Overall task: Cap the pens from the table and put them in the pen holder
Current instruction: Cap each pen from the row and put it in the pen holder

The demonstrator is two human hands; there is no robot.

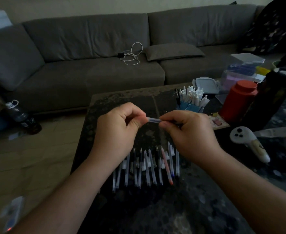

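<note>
Both hands pinch one translucent pen (154,120) above the table (198,208), the left hand (116,130) in a narrow grip at its left end, the right hand (187,132) at its right, over a row of uncapped pens (147,166), with the blue pen holder (190,106) of capped pens just behind and a red canister (238,100) beside it.

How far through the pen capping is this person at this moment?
Done: the blue pen holder already stands packed with white-capped pens. In hand: the left hand and right hand pinch one pen between them. Left: a row of uncapped pens with loose caps still lies on the table.
</note>
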